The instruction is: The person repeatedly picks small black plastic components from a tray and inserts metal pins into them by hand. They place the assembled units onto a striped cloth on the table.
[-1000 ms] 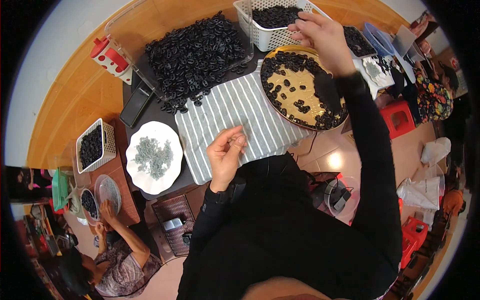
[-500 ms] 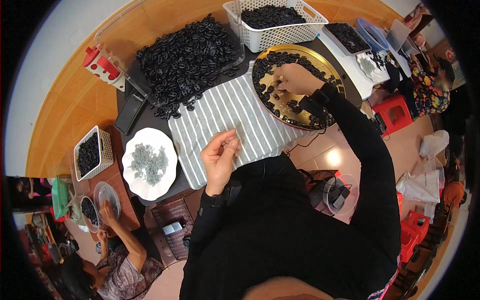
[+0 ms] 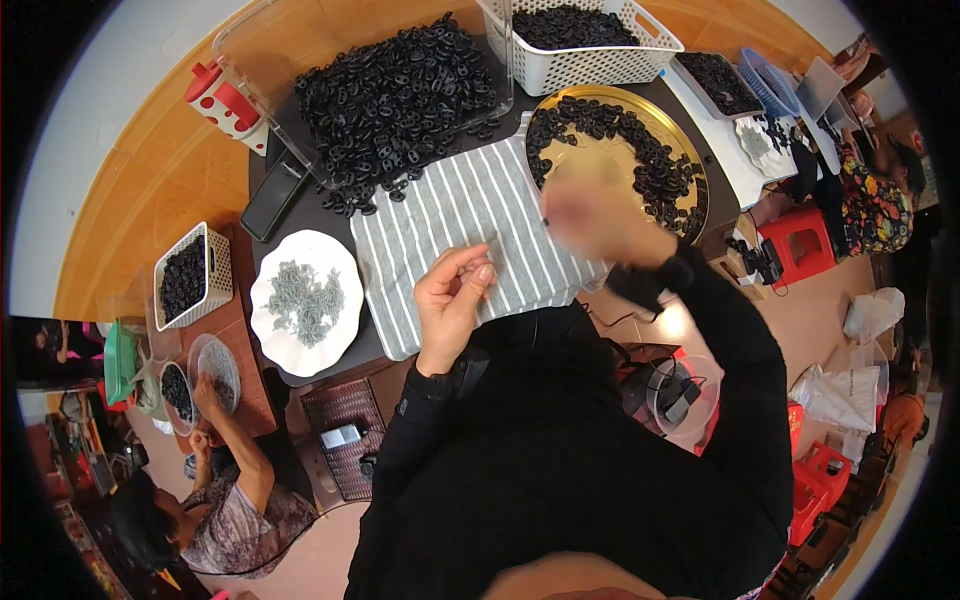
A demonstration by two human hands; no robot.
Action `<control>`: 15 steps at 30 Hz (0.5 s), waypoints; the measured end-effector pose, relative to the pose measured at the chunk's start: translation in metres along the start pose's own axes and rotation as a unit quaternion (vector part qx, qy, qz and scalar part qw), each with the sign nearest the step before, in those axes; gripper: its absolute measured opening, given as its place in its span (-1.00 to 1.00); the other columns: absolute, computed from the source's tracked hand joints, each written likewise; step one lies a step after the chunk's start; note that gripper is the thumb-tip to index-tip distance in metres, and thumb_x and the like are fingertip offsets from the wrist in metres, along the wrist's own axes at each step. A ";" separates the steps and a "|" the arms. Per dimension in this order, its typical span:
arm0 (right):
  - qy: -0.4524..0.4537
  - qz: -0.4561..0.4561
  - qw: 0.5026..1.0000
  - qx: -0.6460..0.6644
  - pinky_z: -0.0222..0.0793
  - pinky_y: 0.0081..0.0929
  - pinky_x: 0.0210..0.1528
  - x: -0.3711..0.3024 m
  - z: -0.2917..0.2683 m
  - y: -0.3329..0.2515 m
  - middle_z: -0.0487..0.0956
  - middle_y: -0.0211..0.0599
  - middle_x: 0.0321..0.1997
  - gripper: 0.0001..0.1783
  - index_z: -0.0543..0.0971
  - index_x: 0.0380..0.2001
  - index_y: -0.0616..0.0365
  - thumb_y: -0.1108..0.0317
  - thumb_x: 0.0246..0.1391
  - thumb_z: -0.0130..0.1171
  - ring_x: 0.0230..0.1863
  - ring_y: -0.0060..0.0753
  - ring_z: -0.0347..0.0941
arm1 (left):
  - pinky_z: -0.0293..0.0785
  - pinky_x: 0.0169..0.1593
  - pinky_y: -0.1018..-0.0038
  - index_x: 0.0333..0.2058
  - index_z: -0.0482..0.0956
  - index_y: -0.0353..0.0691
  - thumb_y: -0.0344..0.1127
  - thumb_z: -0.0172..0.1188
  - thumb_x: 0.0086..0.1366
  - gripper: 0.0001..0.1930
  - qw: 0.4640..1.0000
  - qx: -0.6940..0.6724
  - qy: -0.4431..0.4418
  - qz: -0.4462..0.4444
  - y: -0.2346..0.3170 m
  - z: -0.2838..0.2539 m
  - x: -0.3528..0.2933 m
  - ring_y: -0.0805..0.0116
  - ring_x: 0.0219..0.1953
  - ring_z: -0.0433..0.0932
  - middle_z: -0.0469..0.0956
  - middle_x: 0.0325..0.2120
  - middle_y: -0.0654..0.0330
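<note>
My left hand (image 3: 455, 297) hovers above a grey-and-white striped cloth (image 3: 430, 215). Its thumb and forefinger are pinched together; whatever they hold is too small to make out. My right hand (image 3: 595, 212) is smeared by motion at the near left edge of a round gold tray (image 3: 600, 150), so its fingers cannot be read. Small black oval pieces with holes (image 3: 665, 170) lie around the tray's far and right sides. A large heap of similar black pieces (image 3: 400, 100) spills from a clear bin onto the cloth's far edge. Left of the cloth, a scalloped white plate (image 3: 280, 345) holds small grey pieces (image 3: 305, 300).
A white basket (image 3: 560, 70) of black pieces stands behind the tray. A phone (image 3: 273, 203) and a red-and-white container (image 3: 225, 105) are at the far left. Another person (image 3: 240, 470) works at lower left beside small bowls. Red stools (image 3: 797, 247) stand on the right.
My right hand has moved from inside the gold tray toward me, to the tray's near edge. The left hand keeps its pinch over the cloth. The whole view has shifted slightly.
</note>
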State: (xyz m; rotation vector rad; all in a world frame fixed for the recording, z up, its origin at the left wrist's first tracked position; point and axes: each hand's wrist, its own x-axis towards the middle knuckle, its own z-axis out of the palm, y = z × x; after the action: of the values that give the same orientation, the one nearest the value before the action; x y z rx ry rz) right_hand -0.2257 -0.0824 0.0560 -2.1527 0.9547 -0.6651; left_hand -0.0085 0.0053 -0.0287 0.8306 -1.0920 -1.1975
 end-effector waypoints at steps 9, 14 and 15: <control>0.086 -0.034 0.972 0.216 0.42 -0.37 -0.39 0.002 0.094 -0.032 0.47 -0.16 -0.46 -0.90 0.46 -0.44 0.29 0.61 -0.08 0.16 -0.45 -0.22 0.50 | 0.42 -0.32 0.62 -0.18 0.61 -0.43 -0.57 0.15 0.28 -0.84 0.998 -0.016 0.052 -0.029 0.017 -0.017 -0.007 0.50 -0.43 0.50 0.56 -0.40 0.19; 0.151 -0.075 0.983 -0.070 0.38 -0.18 -0.31 0.011 0.072 0.002 0.46 -0.09 -0.41 -0.84 0.50 -0.39 0.29 0.63 -0.14 0.12 -0.37 0.05 0.45 | 0.43 -0.37 0.64 -0.21 0.62 -0.40 -0.58 0.16 0.26 -0.86 0.982 0.101 0.157 0.037 0.028 -0.033 -0.006 0.53 -0.43 0.50 0.50 -0.40 0.23; 0.131 -0.058 0.988 -0.061 0.37 -0.16 -0.29 0.011 0.071 0.007 0.45 -0.08 -0.40 -0.83 0.50 -0.39 0.29 0.63 -0.15 0.11 -0.35 0.07 0.44 | 0.43 -0.36 0.64 -0.20 0.61 -0.40 -0.58 0.15 0.26 -0.85 0.983 0.095 0.154 0.031 0.026 -0.034 -0.005 0.54 -0.43 0.50 0.50 -0.40 0.23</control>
State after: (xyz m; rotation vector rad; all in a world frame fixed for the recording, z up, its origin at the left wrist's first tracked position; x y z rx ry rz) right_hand -0.1748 -0.0679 0.0076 -2.2794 1.0336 -0.9892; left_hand 0.0322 0.0135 -0.0152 1.0832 -0.9769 -0.8855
